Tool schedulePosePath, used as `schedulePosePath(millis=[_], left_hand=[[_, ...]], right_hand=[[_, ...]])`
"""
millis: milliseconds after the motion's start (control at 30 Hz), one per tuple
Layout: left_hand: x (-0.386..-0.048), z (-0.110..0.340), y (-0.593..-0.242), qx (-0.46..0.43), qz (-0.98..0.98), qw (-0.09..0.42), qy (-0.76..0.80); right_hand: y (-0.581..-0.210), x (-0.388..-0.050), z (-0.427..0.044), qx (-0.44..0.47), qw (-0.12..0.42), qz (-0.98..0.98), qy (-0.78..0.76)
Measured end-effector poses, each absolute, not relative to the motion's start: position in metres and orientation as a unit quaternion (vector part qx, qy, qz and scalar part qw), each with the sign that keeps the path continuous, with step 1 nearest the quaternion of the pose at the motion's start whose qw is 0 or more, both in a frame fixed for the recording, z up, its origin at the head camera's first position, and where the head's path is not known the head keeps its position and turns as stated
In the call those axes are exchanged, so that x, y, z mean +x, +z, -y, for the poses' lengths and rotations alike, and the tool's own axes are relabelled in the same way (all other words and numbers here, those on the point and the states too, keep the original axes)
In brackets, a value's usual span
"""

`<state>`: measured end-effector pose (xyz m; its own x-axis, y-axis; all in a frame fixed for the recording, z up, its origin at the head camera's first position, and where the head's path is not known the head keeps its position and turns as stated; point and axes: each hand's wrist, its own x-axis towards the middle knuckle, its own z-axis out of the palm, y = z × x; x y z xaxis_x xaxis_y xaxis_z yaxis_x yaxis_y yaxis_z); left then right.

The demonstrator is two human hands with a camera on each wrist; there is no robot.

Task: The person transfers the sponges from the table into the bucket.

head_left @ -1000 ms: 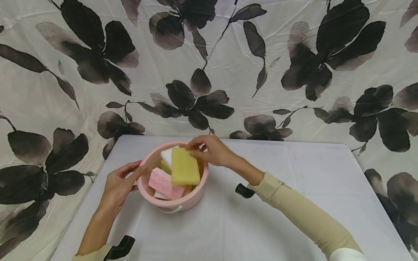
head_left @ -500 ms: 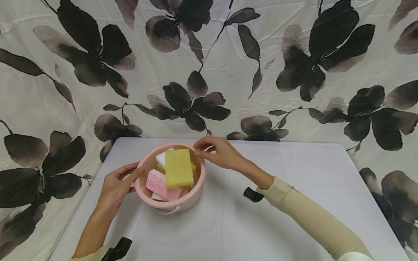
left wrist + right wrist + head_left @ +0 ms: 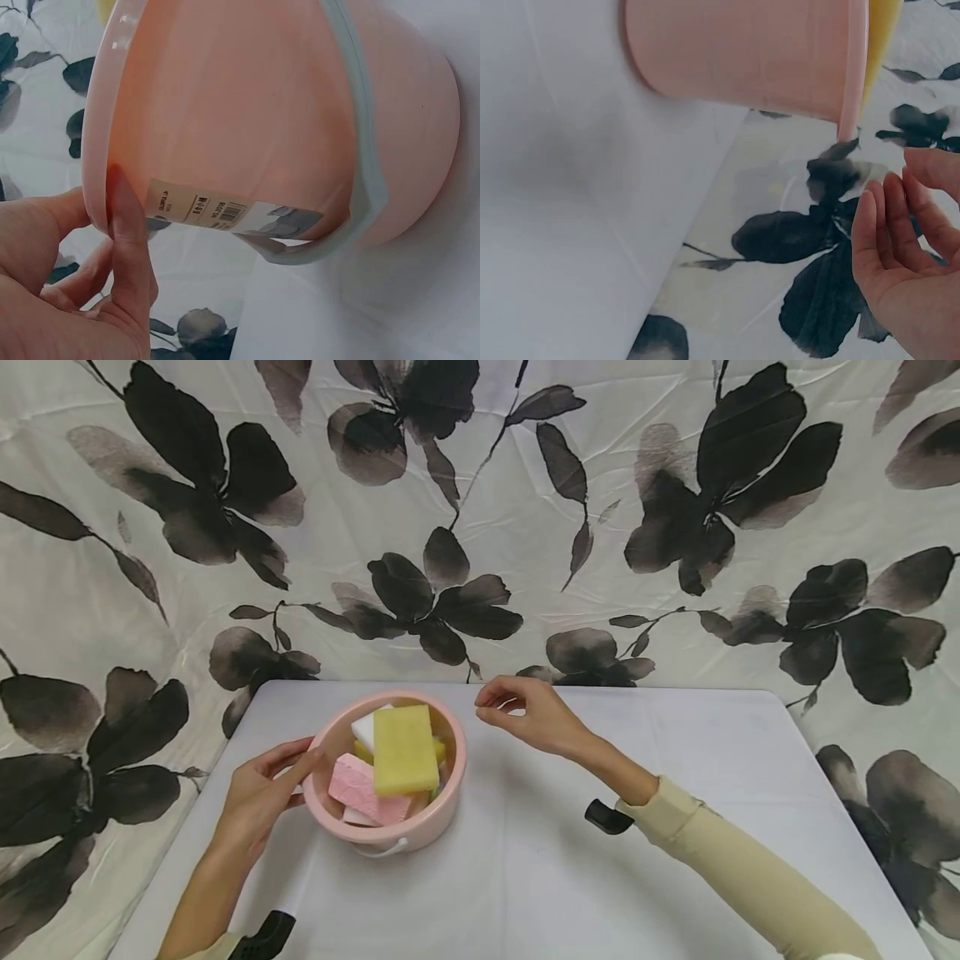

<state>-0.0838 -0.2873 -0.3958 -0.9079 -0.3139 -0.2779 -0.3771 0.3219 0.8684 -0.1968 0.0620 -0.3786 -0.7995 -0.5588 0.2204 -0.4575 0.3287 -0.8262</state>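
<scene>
A pink bucket (image 3: pixel 431 827) stands on the table, filled with several sponges. On top lies a yellow sponge (image 3: pixel 407 750), with a pink sponge (image 3: pixel 358 785) and a white one (image 3: pixel 365 728) partly under it. My left hand (image 3: pixel 258 793) pinches the bucket's rim at its left side; the left wrist view has thumb and fingers on either side of that rim (image 3: pixel 101 150). To the right of the bucket, my right hand (image 3: pixel 528 714) hangs in the air apart from it, fingers loosely bent and holding nothing. What lies deeper in the bucket is hidden.
The white table (image 3: pixel 600 877) extends right and forward of the bucket. Behind it hangs a floral cloth (image 3: pixel 525 527). A pale handle (image 3: pixel 367 150) hangs down the bucket's side, near a paper label (image 3: pixel 225 210). Each wrist wears a black camera mount (image 3: pixel 609 817).
My right hand has let go of the yellow sponge, which now lies on the others, and has drawn away to the right. The left hand keeps its place on the rim.
</scene>
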Motion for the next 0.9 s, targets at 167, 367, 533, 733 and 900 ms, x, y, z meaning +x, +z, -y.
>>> schedulePosePath(millis=[167, 367, 533, 733, 900], left_hand=[[-0.085, 0.288, -0.393, -0.216, -0.822, 0.030, 0.526], [-0.084, 0.288, -0.390, -0.189, -0.846, 0.019, 0.498], [-0.085, 0.289, -0.386, -0.164, -0.877, 0.004, 0.451], [-0.087, 0.290, -0.385, -0.137, -0.899, -0.025, 0.416], [-0.088, 0.292, -0.387, -0.131, -0.906, -0.083, 0.394]], right_hand=[[-0.380, -0.195, -0.070, -0.302, 0.045, -0.812, -0.497], [-0.382, -0.194, -0.082, -0.292, 0.037, -0.806, -0.514], [-0.388, -0.192, -0.095, -0.274, 0.031, -0.800, -0.533], [-0.397, -0.189, -0.113, -0.253, 0.025, -0.800, -0.543], [-0.402, -0.188, -0.129, -0.239, 0.015, -0.805, -0.543]])
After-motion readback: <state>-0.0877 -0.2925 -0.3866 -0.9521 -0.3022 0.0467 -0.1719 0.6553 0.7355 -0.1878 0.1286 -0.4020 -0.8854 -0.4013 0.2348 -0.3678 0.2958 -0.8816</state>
